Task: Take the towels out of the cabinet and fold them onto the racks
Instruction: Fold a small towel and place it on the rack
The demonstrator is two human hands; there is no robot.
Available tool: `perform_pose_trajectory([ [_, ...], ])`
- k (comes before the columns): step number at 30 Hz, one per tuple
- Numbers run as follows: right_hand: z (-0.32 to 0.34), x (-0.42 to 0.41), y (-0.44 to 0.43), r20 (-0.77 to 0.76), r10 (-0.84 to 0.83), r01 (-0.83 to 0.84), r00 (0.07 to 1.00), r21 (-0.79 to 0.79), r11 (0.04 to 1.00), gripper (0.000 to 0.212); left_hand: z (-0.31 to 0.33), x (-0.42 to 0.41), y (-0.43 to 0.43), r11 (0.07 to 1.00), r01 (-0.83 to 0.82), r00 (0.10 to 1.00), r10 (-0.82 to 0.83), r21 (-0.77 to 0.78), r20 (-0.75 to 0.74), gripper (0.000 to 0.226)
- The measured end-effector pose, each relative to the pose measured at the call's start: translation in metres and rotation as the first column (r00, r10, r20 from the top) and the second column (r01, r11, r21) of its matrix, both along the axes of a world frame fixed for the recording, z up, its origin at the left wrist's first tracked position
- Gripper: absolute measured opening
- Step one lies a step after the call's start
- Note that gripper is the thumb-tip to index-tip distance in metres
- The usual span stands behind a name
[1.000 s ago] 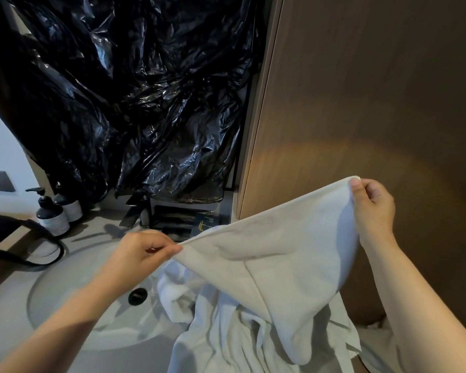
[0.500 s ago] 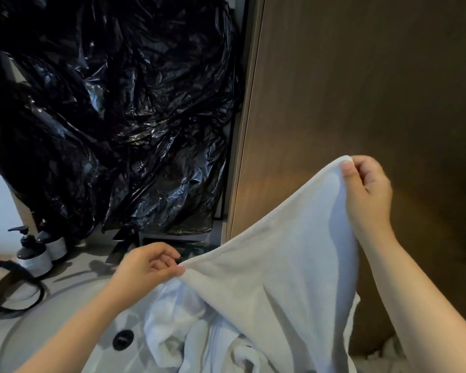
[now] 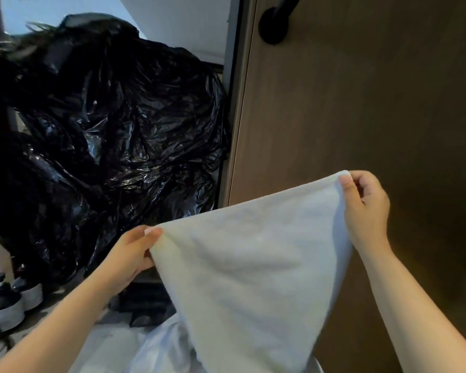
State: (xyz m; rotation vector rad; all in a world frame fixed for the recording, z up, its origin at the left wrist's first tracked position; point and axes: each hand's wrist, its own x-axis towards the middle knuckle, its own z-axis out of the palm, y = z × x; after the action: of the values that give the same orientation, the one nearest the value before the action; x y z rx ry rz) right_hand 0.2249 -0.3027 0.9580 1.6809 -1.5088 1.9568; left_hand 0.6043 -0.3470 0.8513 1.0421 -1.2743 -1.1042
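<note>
Fingers of the left hand [image 3: 135, 254] are curled round one upper corner of a white towel [image 3: 253, 278], with the thumb pressed onto the cloth. The other upper corner is pinched between thumb and forefinger of the right hand [image 3: 366, 211], which is held higher, so the top edge slopes up to the right. The towel is held in the air, spread between the two hands, and hangs down to the lower edge of the view. One towel is held. More white cloth [image 3: 156, 348] is bunched below it, and how many pieces it makes cannot be told. Behind the right hand a brown wooden door [image 3: 361, 103] is seen, with one black handle [image 3: 273, 25] near its top. Left of the door, the space behind the left hand is filled by one large crumpled black plastic bag [image 3: 119, 130]. Two pump bottles [image 3: 6, 310] with pale labels are stood at the lower left below the bag, and their writing is too blurred to be read. A dark object [image 3: 145, 300] beneath the left hand is partly hidden by the wrist and the towel.
</note>
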Motion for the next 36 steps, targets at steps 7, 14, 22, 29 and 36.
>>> perform_pose_trajectory([
  [7, -0.01, -0.005, -0.004, 0.071, -0.072, 0.074, 0.995, -0.016, 0.997, 0.019, 0.033, -0.009, -0.011, 0.917, -0.319, 0.936, 0.345, -0.238, 0.072, 0.031],
  [14, -0.03, -0.007, -0.007, 0.102, -0.085, 0.079, 0.991, 0.068, 0.995, 0.021, 0.031, -0.012, -0.015, 0.86, -0.383, 0.883, 0.448, -0.337, 0.139, 0.018],
  [22, -0.042, -0.013, -0.004, 0.137, -0.089, 0.081, 0.987, 0.064, 0.995, 0.021, 0.024, -0.015, -0.015, 0.858, -0.392, 0.869, 0.464, -0.332, 0.173, 0.015],
  [29, -0.042, -0.007, 0.005, 0.153, -0.076, 0.07, 0.985, 0.04, 0.997, 0.02, 0.028, -0.015, -0.006, 0.83, -0.376, 0.847, 0.488, -0.411, 0.21, 0.014],
  [36, -0.018, -0.011, 0.011, 0.116, -0.086, 0.087, 0.99, -0.006, 0.996, 0.023, 0.062, -0.007, -0.011, 0.775, -0.411, 0.826, 0.539, -0.481, 0.163, 0.02],
])
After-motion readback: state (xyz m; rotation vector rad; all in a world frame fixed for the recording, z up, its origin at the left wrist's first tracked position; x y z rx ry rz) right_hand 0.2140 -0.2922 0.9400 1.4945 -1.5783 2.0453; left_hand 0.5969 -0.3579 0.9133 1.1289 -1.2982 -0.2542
